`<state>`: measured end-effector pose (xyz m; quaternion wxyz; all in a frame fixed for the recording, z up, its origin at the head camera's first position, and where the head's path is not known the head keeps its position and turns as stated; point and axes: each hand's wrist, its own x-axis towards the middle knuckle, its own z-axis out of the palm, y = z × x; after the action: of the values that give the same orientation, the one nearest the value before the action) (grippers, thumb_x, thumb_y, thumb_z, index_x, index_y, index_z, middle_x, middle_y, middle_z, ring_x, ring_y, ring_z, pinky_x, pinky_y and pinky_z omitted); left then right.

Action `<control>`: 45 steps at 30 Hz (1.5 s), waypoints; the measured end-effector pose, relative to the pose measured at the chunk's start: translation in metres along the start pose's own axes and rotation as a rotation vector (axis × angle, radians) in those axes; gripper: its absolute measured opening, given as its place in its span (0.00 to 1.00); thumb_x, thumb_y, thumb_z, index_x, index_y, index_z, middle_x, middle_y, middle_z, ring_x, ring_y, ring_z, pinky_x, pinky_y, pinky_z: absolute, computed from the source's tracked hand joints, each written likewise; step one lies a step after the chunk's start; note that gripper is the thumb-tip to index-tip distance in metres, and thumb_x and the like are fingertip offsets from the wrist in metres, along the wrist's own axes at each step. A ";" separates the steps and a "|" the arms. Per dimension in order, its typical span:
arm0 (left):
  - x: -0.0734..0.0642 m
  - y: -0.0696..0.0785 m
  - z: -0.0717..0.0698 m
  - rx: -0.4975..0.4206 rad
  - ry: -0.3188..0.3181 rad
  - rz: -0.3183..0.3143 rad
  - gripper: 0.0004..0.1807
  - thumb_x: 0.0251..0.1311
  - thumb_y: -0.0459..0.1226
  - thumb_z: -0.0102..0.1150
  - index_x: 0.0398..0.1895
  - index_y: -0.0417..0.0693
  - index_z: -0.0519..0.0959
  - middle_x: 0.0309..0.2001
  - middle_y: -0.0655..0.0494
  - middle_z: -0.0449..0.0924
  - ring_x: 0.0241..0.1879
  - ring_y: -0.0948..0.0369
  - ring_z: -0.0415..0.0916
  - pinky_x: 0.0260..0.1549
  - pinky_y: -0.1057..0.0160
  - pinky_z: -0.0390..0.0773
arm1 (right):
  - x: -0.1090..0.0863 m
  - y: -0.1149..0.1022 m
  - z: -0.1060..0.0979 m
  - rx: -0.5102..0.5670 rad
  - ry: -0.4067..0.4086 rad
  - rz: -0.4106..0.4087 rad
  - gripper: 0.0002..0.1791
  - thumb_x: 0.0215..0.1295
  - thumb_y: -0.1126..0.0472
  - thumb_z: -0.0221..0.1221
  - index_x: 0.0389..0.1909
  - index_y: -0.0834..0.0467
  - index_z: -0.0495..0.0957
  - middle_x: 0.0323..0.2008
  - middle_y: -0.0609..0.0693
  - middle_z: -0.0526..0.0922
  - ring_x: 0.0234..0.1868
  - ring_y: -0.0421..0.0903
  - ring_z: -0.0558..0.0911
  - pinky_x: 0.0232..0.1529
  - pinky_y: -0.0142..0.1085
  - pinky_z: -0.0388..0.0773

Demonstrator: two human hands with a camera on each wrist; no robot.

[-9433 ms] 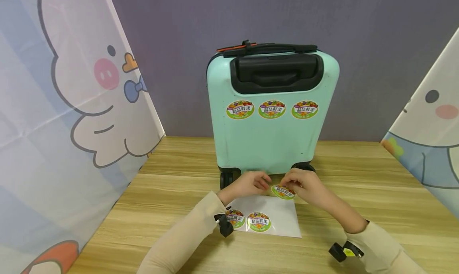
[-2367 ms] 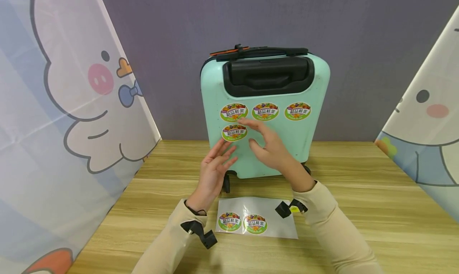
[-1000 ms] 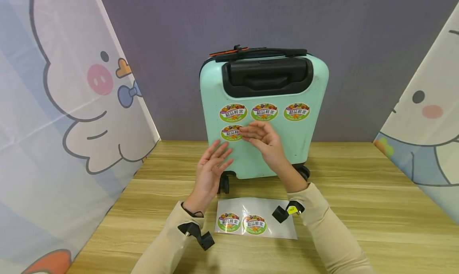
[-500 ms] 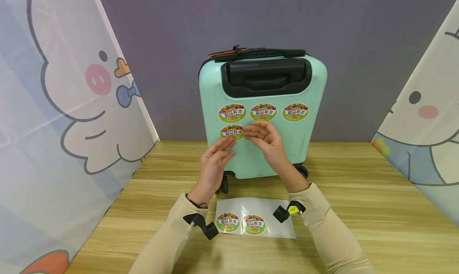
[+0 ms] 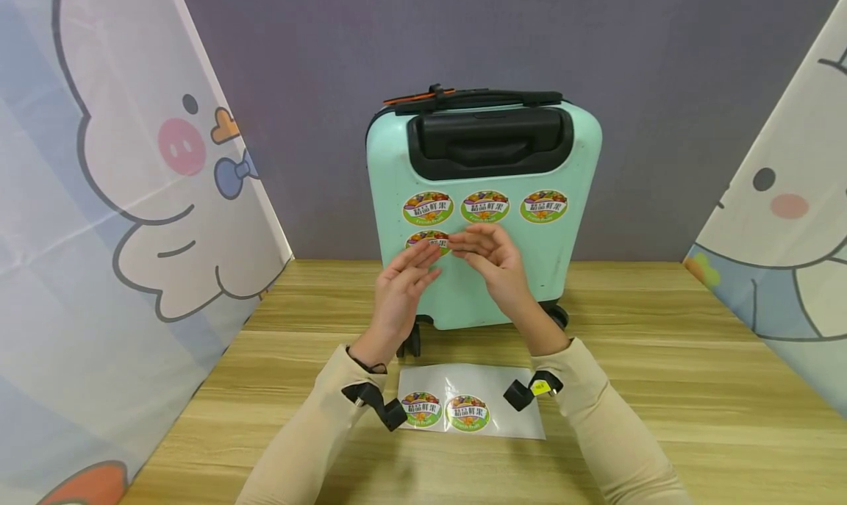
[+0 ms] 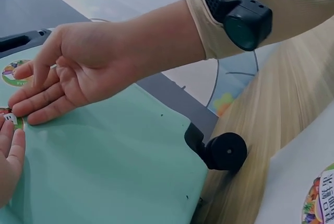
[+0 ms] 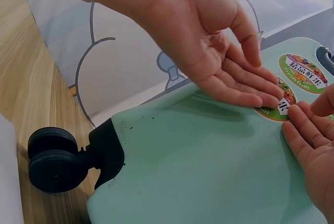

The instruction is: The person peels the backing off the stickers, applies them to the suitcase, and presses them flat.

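Note:
A mint-green suitcase stands upright with three oval fruit stickers in a row below its black handle recess: left sticker, middle sticker, right sticker. Under the left one lies a fourth oval sticker, flat on the shell and partly covered by fingers. My left hand touches it, fingers straight together across its lower part. At its right edge rest the outstretched fingertips of my right hand. Neither hand grips anything.
On the wooden table before the suitcase lies a white backing sheet, bearing a left sticker and a right sticker. Black wheels support the suitcase. A grey wall stands behind, with cartoon-printed cloths at both sides.
The fourth sticker went from my right hand above the sheet onto the suitcase. Over the last second my left fingers moved up and right onto it; my right hand barely moved.

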<state>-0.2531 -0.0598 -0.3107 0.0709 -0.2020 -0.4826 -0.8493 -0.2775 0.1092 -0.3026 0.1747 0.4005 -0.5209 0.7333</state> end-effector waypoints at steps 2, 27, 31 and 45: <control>0.001 0.002 0.001 -0.014 0.004 0.008 0.23 0.67 0.23 0.42 0.65 0.28 0.70 0.57 0.45 0.80 0.57 0.56 0.77 0.57 0.56 0.77 | 0.000 0.001 0.000 -0.004 0.005 -0.006 0.16 0.65 0.84 0.45 0.53 0.74 0.67 0.47 0.51 0.85 0.50 0.45 0.83 0.53 0.39 0.80; -0.003 0.016 -0.020 -0.117 0.080 0.085 0.21 0.66 0.21 0.43 0.55 0.38 0.81 0.48 0.52 0.85 0.53 0.56 0.81 0.52 0.58 0.80 | -0.008 0.004 0.003 -0.037 0.043 0.022 0.15 0.64 0.84 0.46 0.52 0.80 0.63 0.46 0.52 0.85 0.48 0.46 0.84 0.52 0.40 0.81; -0.005 0.013 -0.024 -0.117 0.095 0.064 0.22 0.65 0.20 0.43 0.54 0.40 0.82 0.47 0.52 0.85 0.52 0.56 0.81 0.52 0.58 0.80 | -0.010 0.007 0.003 -0.040 0.033 0.037 0.15 0.64 0.84 0.46 0.52 0.82 0.62 0.46 0.52 0.85 0.49 0.46 0.84 0.52 0.40 0.81; -0.018 -0.002 -0.034 -0.038 0.095 -0.032 0.22 0.66 0.22 0.44 0.62 0.31 0.74 0.49 0.53 0.84 0.54 0.56 0.80 0.55 0.56 0.78 | -0.022 0.010 0.000 -0.105 -0.023 0.115 0.15 0.66 0.81 0.47 0.53 0.81 0.66 0.49 0.73 0.78 0.51 0.45 0.83 0.55 0.40 0.80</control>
<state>-0.2461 -0.0889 -0.3348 0.0765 -0.1549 -0.4656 -0.8680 -0.2708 0.1089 -0.3260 0.1469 0.3688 -0.5827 0.7092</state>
